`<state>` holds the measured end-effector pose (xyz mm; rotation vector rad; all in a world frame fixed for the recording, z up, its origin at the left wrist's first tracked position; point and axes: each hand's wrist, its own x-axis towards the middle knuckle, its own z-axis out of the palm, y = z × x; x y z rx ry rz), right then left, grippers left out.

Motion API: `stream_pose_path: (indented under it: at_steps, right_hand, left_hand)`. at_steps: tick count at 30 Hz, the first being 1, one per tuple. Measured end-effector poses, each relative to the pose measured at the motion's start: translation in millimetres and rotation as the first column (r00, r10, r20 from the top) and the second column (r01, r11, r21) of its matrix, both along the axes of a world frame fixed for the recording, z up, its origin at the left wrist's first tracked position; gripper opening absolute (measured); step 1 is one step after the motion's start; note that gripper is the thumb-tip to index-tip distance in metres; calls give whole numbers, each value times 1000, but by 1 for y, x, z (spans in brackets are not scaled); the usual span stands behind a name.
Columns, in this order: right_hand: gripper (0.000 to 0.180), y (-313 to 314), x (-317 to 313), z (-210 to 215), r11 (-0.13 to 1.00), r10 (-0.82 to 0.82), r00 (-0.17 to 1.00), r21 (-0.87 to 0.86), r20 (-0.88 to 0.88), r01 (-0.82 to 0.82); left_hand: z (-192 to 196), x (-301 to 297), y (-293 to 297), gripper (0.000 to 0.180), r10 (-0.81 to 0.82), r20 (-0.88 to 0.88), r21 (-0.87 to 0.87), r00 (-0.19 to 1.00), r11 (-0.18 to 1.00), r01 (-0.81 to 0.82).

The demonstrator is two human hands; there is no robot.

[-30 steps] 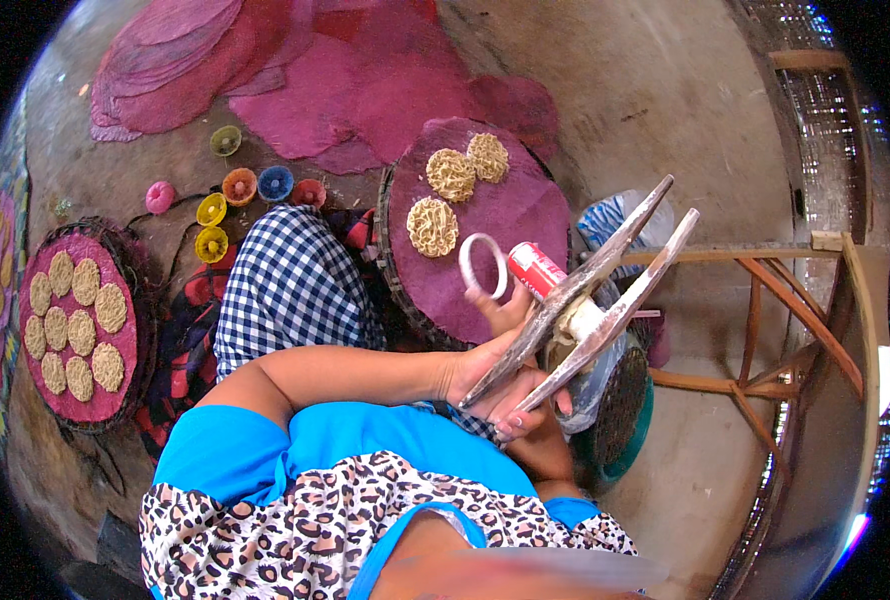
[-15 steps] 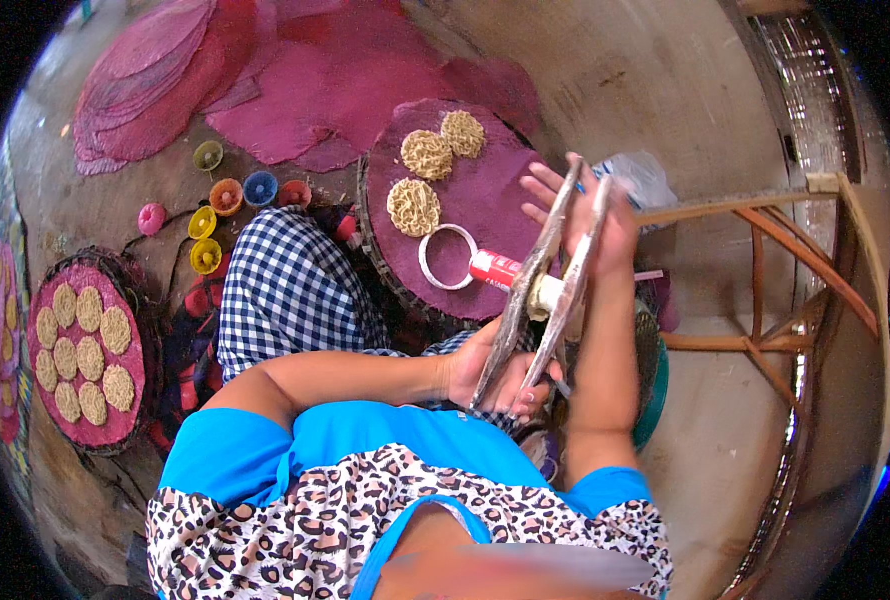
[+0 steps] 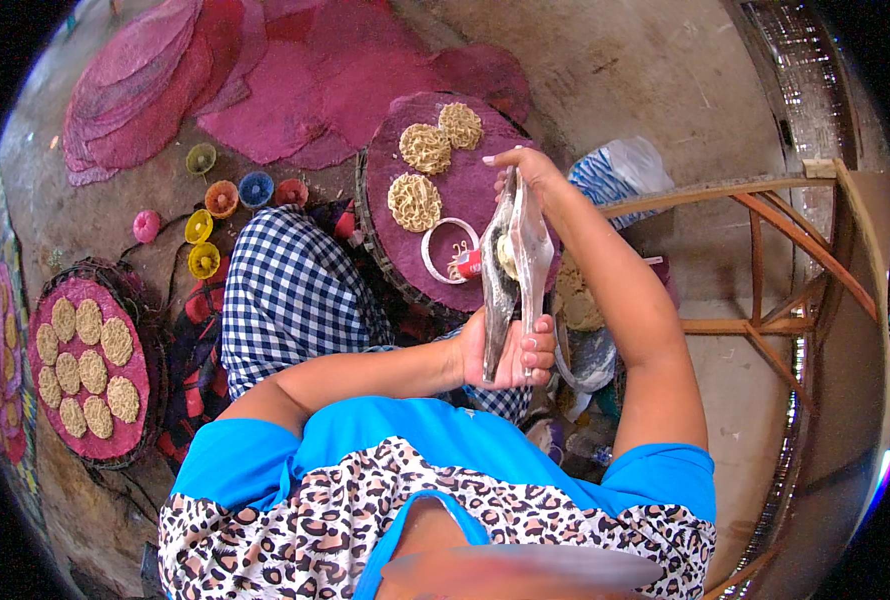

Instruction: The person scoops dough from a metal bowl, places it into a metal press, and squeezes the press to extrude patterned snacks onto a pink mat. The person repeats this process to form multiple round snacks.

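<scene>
A two-handled hand press [image 3: 533,245], its two long bars worn and silvery, is held between my hands over a round mat. My left hand [image 3: 525,355] closes around the bars' near ends. At their far ends, my right hand [image 3: 533,170] wraps around the tips, one finger sticking out to the left. A pale mass shows between the bars, and a red cylinder [image 3: 470,264] juts out on the left. Below it, pale dough strands [image 3: 455,258] lie inside a white ring [image 3: 429,262]. Three noodle-like dough discs [image 3: 414,202] rest on the purple round mat [image 3: 390,135].
On the left, another round pink mat [image 3: 57,402] bears several dough discs. Colored cups [image 3: 256,189] stand near my checkered knee [image 3: 300,275]. Purple round sheets [image 3: 125,85] are piled at the far left. A wooden frame [image 3: 740,327] and a plastic bag [image 3: 625,165] are on the right.
The press bars have come closer together. My right hand went from open and blurred to wrapped around their far ends. Strands now show inside the ring.
</scene>
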<state>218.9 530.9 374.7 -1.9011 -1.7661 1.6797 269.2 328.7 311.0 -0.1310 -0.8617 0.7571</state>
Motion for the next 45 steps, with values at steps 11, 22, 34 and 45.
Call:
stream_pose_path:
  at_steps: [11, 22, 34, 45]
  right_hand:
    - [24, 14, -26, 1, 986, 116, 982, 140, -147, -96]
    - [23, 6, 12, -9, 972, 87, 984, 230, -154, -50]
    - [48, -29, 35, 22, 992, 71, 773, -35, -631, -119]
    - [30, -88, 110, -136, 960, 182, 828, 277, -531, -34]
  left_hand:
    - [-12, -31, 21, 50, -68, -309, -157, 949, 987, 20]
    - [-6, -4, 5, 49, -175, -396, -229, 902, 970, 87]
    - [-8, -10, 3, 44, 46, -273, 38, 961, 999, -37]
    - [-2, -31, 4, 45, 197, -192, 146, 961, 975, -171]
